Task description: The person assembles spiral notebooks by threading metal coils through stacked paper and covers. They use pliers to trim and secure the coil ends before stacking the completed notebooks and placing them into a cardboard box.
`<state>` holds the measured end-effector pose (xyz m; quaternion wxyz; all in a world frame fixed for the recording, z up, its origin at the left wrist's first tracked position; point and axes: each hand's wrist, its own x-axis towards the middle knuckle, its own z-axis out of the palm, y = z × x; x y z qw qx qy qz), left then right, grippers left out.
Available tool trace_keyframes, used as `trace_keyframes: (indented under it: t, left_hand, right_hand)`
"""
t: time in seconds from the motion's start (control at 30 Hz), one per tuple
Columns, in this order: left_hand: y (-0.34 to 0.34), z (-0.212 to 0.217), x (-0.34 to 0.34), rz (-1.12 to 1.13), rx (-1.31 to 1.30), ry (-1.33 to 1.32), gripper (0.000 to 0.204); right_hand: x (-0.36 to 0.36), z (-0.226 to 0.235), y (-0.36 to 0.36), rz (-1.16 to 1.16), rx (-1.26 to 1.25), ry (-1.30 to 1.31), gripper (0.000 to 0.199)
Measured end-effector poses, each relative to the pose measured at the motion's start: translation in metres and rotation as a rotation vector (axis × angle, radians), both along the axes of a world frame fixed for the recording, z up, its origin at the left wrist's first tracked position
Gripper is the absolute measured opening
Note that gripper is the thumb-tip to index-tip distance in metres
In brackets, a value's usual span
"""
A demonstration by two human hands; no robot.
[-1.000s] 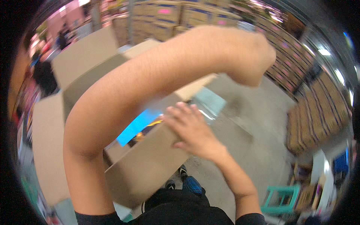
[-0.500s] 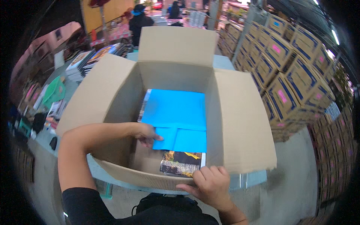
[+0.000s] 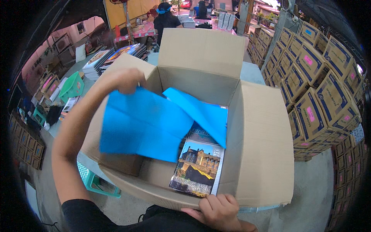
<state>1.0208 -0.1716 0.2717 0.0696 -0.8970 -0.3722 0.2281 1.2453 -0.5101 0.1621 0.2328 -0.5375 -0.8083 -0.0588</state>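
Note:
A large open cardboard box [image 3: 266,143] stands in front of me with its flaps spread. My left hand [image 3: 129,80], slightly blurred, is closed on the upper edge of a blue sheet [image 3: 143,123], which hangs over the box's left side. Another part of blue sheeting [image 3: 201,110] lies folded across the items inside; whether the two join is hard to tell. Below it a spiral notebook [image 3: 197,166] with a castle picture lies face up, and a second notebook [image 3: 203,133] shows partly from under the blue. My right hand [image 3: 218,210] grips the box's near wall at its rim.
Tall stacks of closed cartons [image 3: 309,96] rise on the right. Piles of books [image 3: 98,63] and a green basket [image 3: 72,87] sit on the table at left. A green stool [image 3: 102,185] is below the table. A person [image 3: 166,23] stands at the back.
My left hand has lifted the blue sheet up and left out of the box, uncovering more of the castle notebook and part of another. My right hand stays on the near rim.

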Motion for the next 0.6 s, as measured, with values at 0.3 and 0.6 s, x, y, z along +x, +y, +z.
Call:
trace_keyframes:
  t: [0.3, 0.6]
  left_hand:
    - [-0.033, 0.131, 0.048, 0.001, 0.866, -0.433, 0.022]
    - [0.087, 0.067, 0.124, -0.050, 0.604, -0.340, 0.016]
  right_hand:
    - [-0.001, -0.008, 0.004, -0.016, 0.186, 0.066, 0.044]
    - [-0.008, -0.008, 0.012, -0.103, 0.183, 0.036, 0.041]
